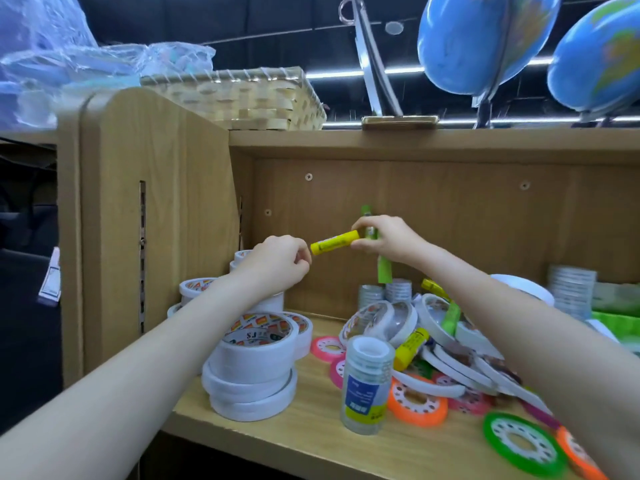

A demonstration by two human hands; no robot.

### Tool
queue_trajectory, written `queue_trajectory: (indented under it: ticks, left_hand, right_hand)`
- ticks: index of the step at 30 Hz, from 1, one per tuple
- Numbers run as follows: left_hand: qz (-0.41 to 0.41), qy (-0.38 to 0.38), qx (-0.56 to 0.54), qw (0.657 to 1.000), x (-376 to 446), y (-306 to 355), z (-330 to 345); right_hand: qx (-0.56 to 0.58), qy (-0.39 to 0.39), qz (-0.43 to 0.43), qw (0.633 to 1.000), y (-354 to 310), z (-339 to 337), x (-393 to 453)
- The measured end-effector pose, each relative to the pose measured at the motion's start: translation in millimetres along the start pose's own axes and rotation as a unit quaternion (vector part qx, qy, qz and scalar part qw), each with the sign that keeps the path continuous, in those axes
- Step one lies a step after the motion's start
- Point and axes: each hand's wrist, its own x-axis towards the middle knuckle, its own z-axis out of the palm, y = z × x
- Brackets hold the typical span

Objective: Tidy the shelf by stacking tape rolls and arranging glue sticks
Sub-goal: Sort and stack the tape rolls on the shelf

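Observation:
My right hand (384, 239) pinches a yellow glue stick (334, 242) held level above the shelf, and also grips a green glue stick (383, 270) that stands upright through the fist. My left hand (280, 261) hovers with curled fingers right at the yellow stick's left end; contact is unclear. White tape rolls (252, 372) are stacked at the shelf's left. A loose heap of tape rolls (440, 344) with another yellow glue stick (410, 348) lies in the middle.
A clear tube of small tape rolls (367, 386) stands near the shelf's front edge (277, 441). Flat neon rolls, orange (417, 403), green (523, 445) and pink (327, 346), lie around it. A wicker basket (249, 98) and globes (485, 43) sit on top. A wooden side panel (156, 220) bounds the left.

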Motion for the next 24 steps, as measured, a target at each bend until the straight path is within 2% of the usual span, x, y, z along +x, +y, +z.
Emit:
queue_trajectory:
  ticks: [4, 6, 9, 12, 15, 17, 20, 24]
  left_hand:
    - [0.019, 0.010, -0.032, 0.999, -6.8, 26.1, -5.4]
    - [0.035, -0.013, -0.051, 0.998, -10.1, 42.8, -5.5]
    - [0.076, -0.104, -0.048, 0.990, -15.4, 74.8, -4.4]
    - [0.121, -0.194, 0.005, 0.973, -17.0, 111.0, 3.3]
    - [0.114, -0.290, 0.120, 0.942, -17.1, 132.3, 22.6]
    - [0.092, -0.323, 0.175, 0.925, -16.6, 137.4, 36.8]
    - [0.080, -0.321, 0.210, 0.920, -14.9, 141.6, 50.3]
    - [0.057, -0.262, 0.226, 0.936, -14.4, 142.2, 41.8]
  right_hand:
    - [-0.023, 0.012, 0.033, 0.999, 16.4, -42.6, -42.3]
    - [-0.026, 0.009, 0.053, 0.998, 24.2, -64.7, -72.2]
    - [-0.027, -0.002, 0.068, 0.997, 32.1, -91.1, -114.3]
    - [-0.046, -0.018, 0.075, 0.996, 38.5, -107.6, -146.2]
    - [-0.039, -0.017, 0.083, 0.996, 43.1, -117.9, -167.7]
    - [-0.033, -0.012, 0.085, 0.996, 47.0, -122.9, -178.8]
    - [-0.031, -0.005, 0.099, 0.995, 56.4, -130.9, -194.9]
    - [-0.029, 0.017, 0.130, 0.991, 71.7, -148.1, -214.9]
